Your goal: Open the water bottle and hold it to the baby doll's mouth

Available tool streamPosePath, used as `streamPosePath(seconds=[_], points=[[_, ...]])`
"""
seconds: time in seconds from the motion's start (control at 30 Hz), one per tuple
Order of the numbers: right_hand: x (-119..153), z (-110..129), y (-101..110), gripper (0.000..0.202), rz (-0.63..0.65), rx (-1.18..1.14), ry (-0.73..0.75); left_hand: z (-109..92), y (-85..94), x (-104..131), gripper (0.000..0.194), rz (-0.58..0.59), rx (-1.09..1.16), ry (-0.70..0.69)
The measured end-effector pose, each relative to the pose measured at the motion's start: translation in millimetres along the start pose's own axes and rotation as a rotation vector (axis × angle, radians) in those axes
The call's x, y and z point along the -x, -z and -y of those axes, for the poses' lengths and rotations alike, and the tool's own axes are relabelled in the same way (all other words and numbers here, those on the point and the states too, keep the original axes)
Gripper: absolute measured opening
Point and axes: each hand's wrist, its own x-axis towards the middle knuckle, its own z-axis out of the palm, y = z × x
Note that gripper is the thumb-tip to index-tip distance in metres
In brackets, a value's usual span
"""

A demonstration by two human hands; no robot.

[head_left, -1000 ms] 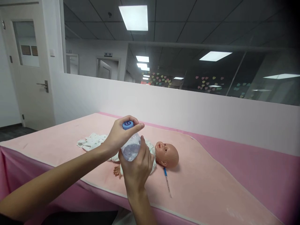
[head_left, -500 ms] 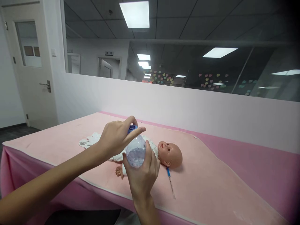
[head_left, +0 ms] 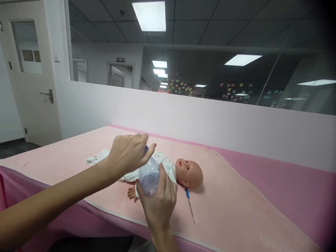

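Note:
My right hand [head_left: 160,201] grips a clear plastic bottle [head_left: 149,176] with water in it, held over the table's near side. My left hand [head_left: 128,154] is closed over the bottle's blue cap [head_left: 146,149], which is mostly hidden under my fingers. Behind the bottle a baby doll [head_left: 183,171] in a white printed suit lies on its back on the pink pad [head_left: 231,210], head to the right. A syringe with a blue end [head_left: 189,205] lies on the pad just right of my right hand.
A crumpled white cloth [head_left: 97,158] lies left of the doll. The table carries a darker pink cover [head_left: 288,182] and stands against a low white wall with a glass partition above. A white door [head_left: 28,77] is at the far left.
My left hand has turned and closed further over the blue cap, which showed plainly a second ago. The bottle has sunk slightly and tilted; the view shifted a little.

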Motion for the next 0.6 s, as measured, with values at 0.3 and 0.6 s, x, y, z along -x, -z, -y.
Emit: streamPosePath(seconds=[0.3,0.6], points=[[2,-8,27,0.071,-0.085,-0.156,0.022,48,-3.4,-4,0.036,-0.107,0.081,0.015],[-2,-3,83,0.040,-0.084,-0.452,-0.070,150,-101.6,82,0.028,-0.052,0.258,0.231]])
